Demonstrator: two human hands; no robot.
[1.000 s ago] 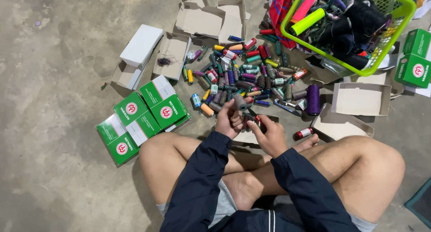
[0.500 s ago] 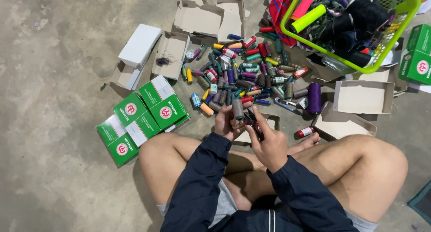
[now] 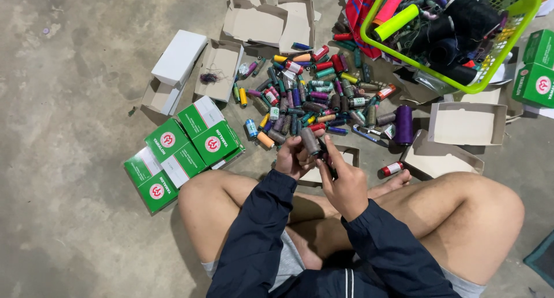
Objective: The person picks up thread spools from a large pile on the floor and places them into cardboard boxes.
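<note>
I sit cross-legged on a concrete floor. My left hand [image 3: 293,157] holds a grey-brown thread spool [image 3: 310,140] upright between its fingers. My right hand [image 3: 345,182] is close beside it, fingers touching the spools held there; a dark spool shows between the two hands. Both hands hover over a small open cardboard box [image 3: 348,155] in front of my legs. Just beyond lies a pile of several coloured thread spools [image 3: 314,90].
Green and white boxes [image 3: 190,145] are stacked at the left. Open empty cardboard boxes [image 3: 467,124] lie at the right and back. A lime green basket [image 3: 508,50] with large thread cones stands at the top right. A purple cone [image 3: 403,124] lies near the pile.
My hands came closer together. The right hand closed in over the left, and a grey-brown spool now stands up in the left fingers.
</note>
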